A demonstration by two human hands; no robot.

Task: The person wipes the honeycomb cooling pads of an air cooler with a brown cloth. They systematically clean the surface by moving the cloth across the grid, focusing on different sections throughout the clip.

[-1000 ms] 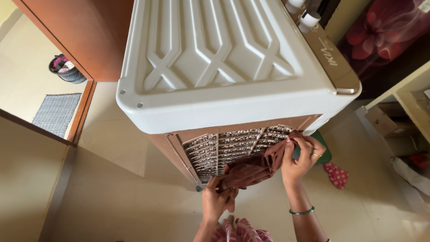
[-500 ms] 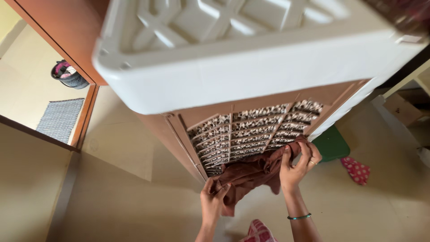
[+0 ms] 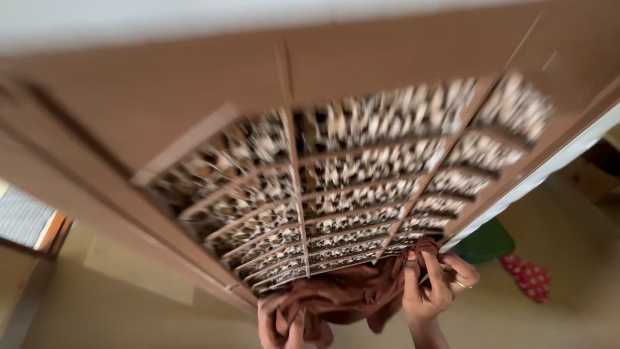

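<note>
Below, brown cloth (image 3: 342, 298) between both hands.

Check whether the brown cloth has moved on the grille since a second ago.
Yes. The brown cloth has slid down the louvred grille, from its middle slats to its bottom edge, held by both hands.

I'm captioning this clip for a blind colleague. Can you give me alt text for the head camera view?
Two bare hands, left hand and right hand, press a bunched brown cloth against the lower edge of a brown slatted grille on an air cooler, seen blurred from above. A tan floor lies below.
</note>
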